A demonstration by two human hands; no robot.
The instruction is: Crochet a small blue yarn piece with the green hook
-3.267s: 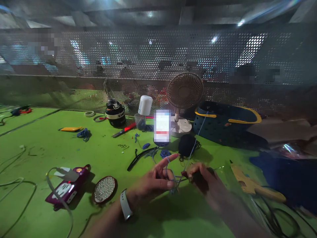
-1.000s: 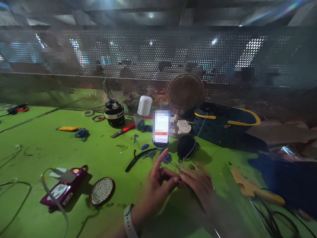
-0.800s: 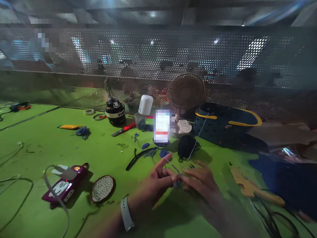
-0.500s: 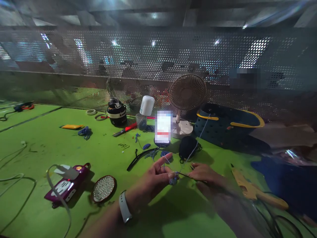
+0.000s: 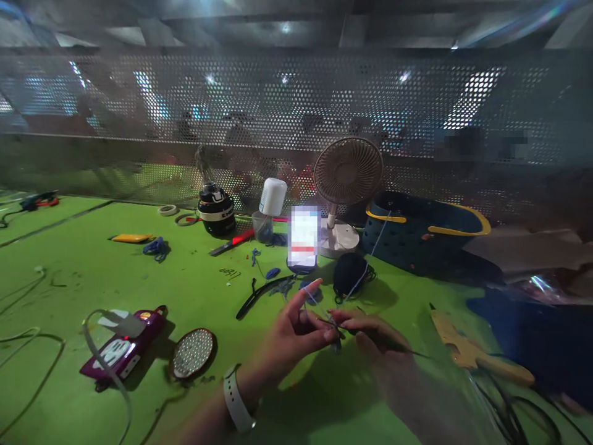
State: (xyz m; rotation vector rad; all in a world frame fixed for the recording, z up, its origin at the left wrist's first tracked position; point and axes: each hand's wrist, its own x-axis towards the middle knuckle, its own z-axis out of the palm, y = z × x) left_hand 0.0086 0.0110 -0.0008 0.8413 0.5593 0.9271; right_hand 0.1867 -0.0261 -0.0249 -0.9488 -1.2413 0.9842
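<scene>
My left hand (image 5: pixel 293 330), with a white watch at the wrist, pinches a small blue crochet piece (image 5: pixel 336 342) and has thin blue yarn (image 5: pixel 365 262) looped over its raised index finger. Opposite it, my right hand (image 5: pixel 370 334) grips a thin crochet hook (image 5: pixel 407 351) whose tip meets the piece. The yarn runs up and back into the dark blue basket (image 5: pixel 419 238). Both hands hover low over the green table (image 5: pixel 194 290), in front of a black yarn ball (image 5: pixel 349 273).
A lit phone (image 5: pixel 303 239) leans before a small desk fan (image 5: pixel 345 191). A black headband (image 5: pixel 259 293), a purple device (image 5: pixel 123 346), a round perforated disc (image 5: pixel 192 352), a yellow wooden tool (image 5: pixel 472 352) and cables lie about. A perforated metal screen (image 5: pixel 278 123) closes off the back.
Both hands have kept working the hook through the blue piece, parting and meeting again. They now sit slightly lower and closer together than half a second ago.
</scene>
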